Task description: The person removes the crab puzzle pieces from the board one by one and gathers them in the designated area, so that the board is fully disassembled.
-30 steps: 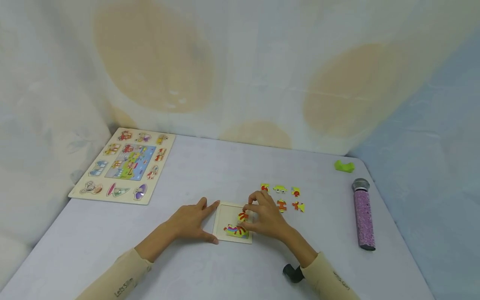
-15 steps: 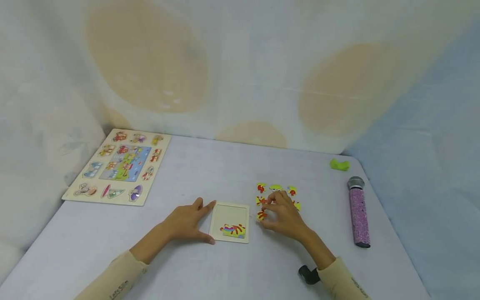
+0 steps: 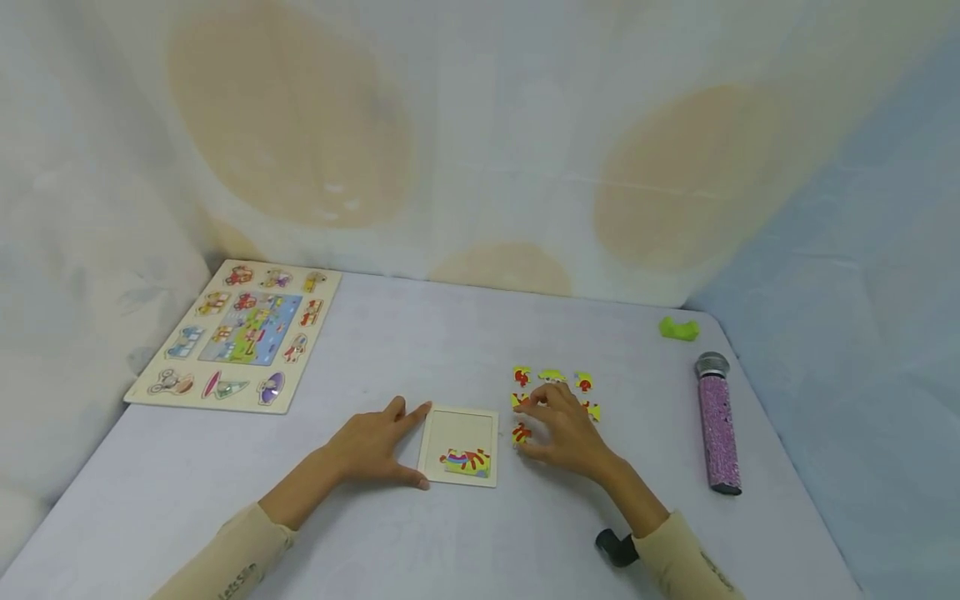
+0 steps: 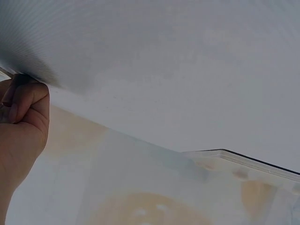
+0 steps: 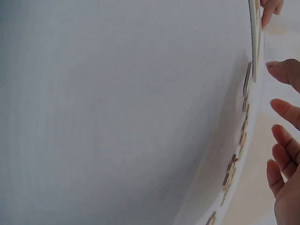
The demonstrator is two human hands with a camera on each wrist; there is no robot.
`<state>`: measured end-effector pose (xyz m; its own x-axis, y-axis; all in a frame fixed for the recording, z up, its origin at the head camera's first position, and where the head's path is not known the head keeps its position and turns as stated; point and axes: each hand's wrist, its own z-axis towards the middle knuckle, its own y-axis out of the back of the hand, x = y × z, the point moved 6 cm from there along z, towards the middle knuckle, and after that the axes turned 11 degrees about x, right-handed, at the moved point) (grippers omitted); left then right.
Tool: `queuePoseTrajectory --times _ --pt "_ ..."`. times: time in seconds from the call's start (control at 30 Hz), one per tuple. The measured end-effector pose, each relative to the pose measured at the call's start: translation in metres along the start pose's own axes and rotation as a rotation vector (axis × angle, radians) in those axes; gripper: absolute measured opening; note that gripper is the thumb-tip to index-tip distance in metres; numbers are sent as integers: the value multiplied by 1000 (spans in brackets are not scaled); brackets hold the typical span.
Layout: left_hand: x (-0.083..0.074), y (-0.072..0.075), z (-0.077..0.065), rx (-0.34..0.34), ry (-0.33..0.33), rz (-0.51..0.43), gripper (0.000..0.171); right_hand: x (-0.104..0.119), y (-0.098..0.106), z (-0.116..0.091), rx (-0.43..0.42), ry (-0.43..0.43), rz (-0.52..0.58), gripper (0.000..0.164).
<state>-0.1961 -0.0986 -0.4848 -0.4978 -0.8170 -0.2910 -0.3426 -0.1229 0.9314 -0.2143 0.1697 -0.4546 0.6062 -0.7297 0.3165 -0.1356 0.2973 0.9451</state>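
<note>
My left hand (image 3: pixel 371 446) rests at the left edge of a small square wooden puzzle tray (image 3: pixel 457 410), index finger and thumb spread apart against its corners. Inside that tray, joined yellow and red puzzle pieces (image 3: pixel 467 462) lie at the lower right. To the right, my right hand (image 3: pixel 566 433) hovers over loose pieces, thumb and index finger apart around one yellow-red puzzle piece (image 3: pixel 522 432). The right wrist view shows the right fingers (image 5: pixel 284 136) separated, with nothing held. Several more pieces (image 3: pixel 552 376) lie behind this hand, partly hidden by it.
A larger picture puzzle board (image 3: pixel 315 367) lies at the back left. On the right are a pink glittery microphone (image 3: pixel 723 433) and a lime-green object (image 3: pixel 678 329). A black object (image 3: pixel 615 547) sits beside the right sleeve. Cloth walls border the table.
My right hand has moved right from the tray, taking a yellow-red piece off it; that piece now lies on the table among the loose ones. The left hand stays at the tray's edge.
</note>
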Motion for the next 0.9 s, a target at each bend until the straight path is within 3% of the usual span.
queuePoseTrajectory --times 0.37,0.57,0.7,0.9 --pt "0 -1 0 1 -2 1 112 48 -17 8 89 69 116 41" --pt "-2 -2 2 0 -7 26 113 56 -23 9 132 38 66 41" --pt "-11 -1 2 -44 -77 30 103 55 -24 7 141 20 37 39" --pt "-30 -3 4 -77 -212 45 67 54 -22 4 120 19 48 36"
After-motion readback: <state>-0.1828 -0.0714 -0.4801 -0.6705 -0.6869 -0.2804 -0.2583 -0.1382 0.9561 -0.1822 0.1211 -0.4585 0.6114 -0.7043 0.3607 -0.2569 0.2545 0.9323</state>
